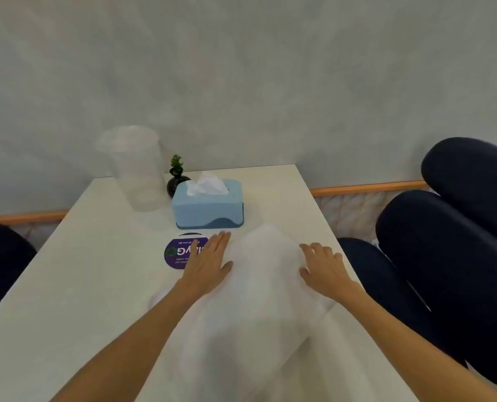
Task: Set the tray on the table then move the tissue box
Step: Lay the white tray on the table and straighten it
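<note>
Beyond both hands, toward the far end of the table [102,285], sits the blue tissue box [208,205], its long axis running left to right across the view, a white tissue standing out of the slot on top. It rests flat on the table, touching nothing I can make out, with a small dark vase holding a green sprig [176,178] just behind its left corner and a tall blurred clear container [135,169] to its left. Nearer the person lies the tray [258,291], which shows only as a pale, smeared shape; it seems to be down on the table or very nearly so, though the blur hides its edges. The left hand [209,261] lies flat at the tray's left side, fingers spread and pointing away, partly covering a round purple sticker [180,252] on the table; it pinches nothing. The right hand [322,268] rests on the tray's right side, fingers loosely spread and slightly curled, also gripping nothing that I can see. The box lies almost straight ahead of the left hand's fingertips and well to the left of the right hand, so the left hand looks the nearer one for reaching it, most likely across its short width. Dark cushioned seats [444,227] flank the table.
</note>
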The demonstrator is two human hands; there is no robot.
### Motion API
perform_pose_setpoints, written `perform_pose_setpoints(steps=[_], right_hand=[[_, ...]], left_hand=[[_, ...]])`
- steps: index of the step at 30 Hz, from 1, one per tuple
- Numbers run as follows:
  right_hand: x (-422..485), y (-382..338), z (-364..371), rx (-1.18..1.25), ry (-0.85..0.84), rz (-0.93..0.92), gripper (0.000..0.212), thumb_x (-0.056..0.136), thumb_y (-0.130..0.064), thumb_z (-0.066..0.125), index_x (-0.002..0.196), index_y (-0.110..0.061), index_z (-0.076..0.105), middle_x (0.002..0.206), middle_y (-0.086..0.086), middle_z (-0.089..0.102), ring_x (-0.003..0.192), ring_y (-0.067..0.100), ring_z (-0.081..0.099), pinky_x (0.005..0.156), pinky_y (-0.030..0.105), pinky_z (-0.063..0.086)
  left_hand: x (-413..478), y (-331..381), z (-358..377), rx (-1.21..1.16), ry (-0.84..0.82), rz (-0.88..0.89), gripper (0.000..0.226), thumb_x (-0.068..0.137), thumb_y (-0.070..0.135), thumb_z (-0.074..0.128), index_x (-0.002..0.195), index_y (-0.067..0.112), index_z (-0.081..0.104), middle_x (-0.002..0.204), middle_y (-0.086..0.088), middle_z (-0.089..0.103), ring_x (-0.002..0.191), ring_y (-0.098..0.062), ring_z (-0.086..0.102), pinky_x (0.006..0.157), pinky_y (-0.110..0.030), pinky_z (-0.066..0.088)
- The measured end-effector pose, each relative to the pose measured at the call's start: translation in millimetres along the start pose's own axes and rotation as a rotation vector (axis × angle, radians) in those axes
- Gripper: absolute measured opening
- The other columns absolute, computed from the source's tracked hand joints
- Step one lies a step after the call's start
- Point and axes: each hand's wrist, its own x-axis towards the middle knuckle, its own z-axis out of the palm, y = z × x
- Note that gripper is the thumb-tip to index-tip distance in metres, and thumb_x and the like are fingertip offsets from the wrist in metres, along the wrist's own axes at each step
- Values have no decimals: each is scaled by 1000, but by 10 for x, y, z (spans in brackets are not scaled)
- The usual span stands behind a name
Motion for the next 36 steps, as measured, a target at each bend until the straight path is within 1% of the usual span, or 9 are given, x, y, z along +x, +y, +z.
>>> perform_pose_setpoints(steps=[5,10,13,17,22,25,29,33,36], right_hand=[[-31,69,108,61,-93,148,44,94,-33,39,133,-15,38,128,11,47,114,33,47,95,48,39],[-51,115,131,99,-15,157,44,95,-26,38,138,-14,33,127,11,51,113,32,48,91,46,43],[-70,149,134,119,5,208,43,96,-22,38,138,-12,33,129,12,49,116,32,47,94,45,44],[-112,218,139,176,12,321,34,97,-17,42,128,-5,43,132,18,47,119,34,47,94,40,47],[-203,216,158,439,22,457,31,94,-7,45,123,4,43,125,24,49,86,27,50,84,38,51],[-291,103,216,565,8,455,39,92,-5,48,129,4,38,123,24,52,98,33,55,77,33,45],[-367,55,272,600,45,452,36,90,3,48,125,5,43,120,22,54,85,24,47,74,29,41],[-323,234,141,602,72,478,32,91,6,46,122,8,53,124,23,58,112,36,56,95,36,45],[-231,367,40,600,110,473,29,90,8,45,115,14,57,121,28,60,111,41,57,95,42,47]], left_hand=[[-26,-128,122,-92,-156,-168,64,98,39,40,152,13,16,160,-7,22,146,-25,25,116,-50,23],[-9,-157,175,-120,-6,-185,42,100,23,43,138,6,44,138,-13,49,124,-28,50,96,-39,49],[-5,-186,154,-126,42,-229,32,99,18,44,128,5,53,129,-14,57,117,-29,55,88,-41,52],[-41,-220,134,-90,66,-266,31,99,19,47,125,5,56,125,-14,61,111,-30,61,86,-41,54],[-140,-278,137,-81,87,-316,27,98,21,47,113,3,60,114,-14,66,98,-30,64,77,-37,52],[-219,-262,153,-151,88,-333,23,96,21,52,106,3,63,106,-14,68,93,-29,64,70,-34,50],[-391,-174,146,-317,91,-372,13,89,17,60,92,5,65,93,-11,70,83,-30,64,70,-35,50],[-556,-25,145,-545,-12,-433,17,82,16,68,96,10,60,87,-9,67,79,-28,64,69,-33,51],[-624,126,189,-694,-89,-453,22,79,14,70,98,9,61,80,-10,66,74,-31,68,70,-43,60]])
